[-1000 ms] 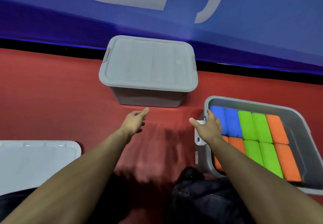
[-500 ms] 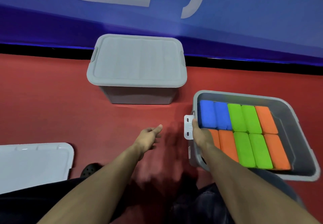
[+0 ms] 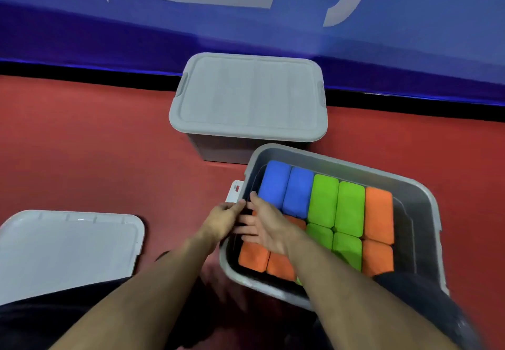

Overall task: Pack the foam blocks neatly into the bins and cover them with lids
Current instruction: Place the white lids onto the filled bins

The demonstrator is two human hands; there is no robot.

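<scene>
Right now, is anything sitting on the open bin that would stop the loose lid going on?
Only the hands: the right hand lies over the foam blocks inside the open bin, and the left hand is at its rim. The loose lid lies apart, to the left.

Staged indoor floor area: red mat [image 3: 82,144], blue banner wall [image 3: 410,35] with large white lettering.

Blue [image 3: 276,183], green [image 3: 323,199], orange blocks [image 3: 378,213]; grey bin [image 3: 418,204]; red floor [image 3: 95,158].
</scene>
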